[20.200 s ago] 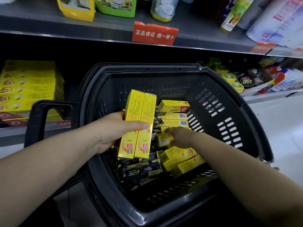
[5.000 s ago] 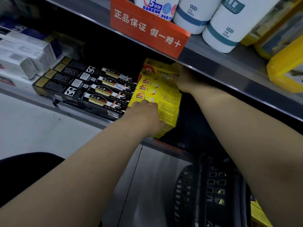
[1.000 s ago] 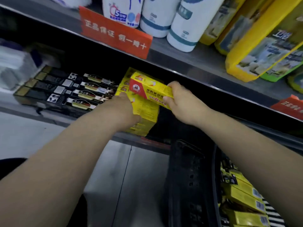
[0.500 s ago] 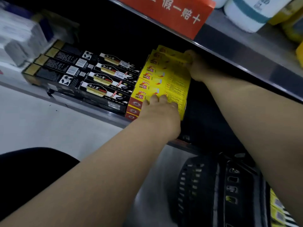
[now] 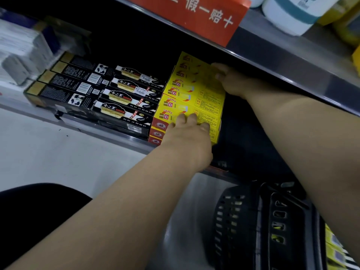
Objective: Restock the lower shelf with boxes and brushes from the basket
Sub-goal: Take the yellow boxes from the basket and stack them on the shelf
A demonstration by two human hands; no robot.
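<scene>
A stack of yellow boxes stands on the lower shelf, right beside rows of black boxes. My left hand rests with straight fingers against the front of the yellow stack. My right hand reaches under the upper shelf and presses its fingers on the right end of the top yellow box. The black basket sits low at the right, with more yellow boxes showing at its edge.
The upper shelf edge carries a red sign, with white bottles above it. White boxes lie blurred at the far left of the lower shelf. A dark gap lies to the right of the yellow stack.
A second ago my right hand gripped a yellow box in front of the stack; that box now lies on top of the stack. My left hand stayed at the stack's front.
</scene>
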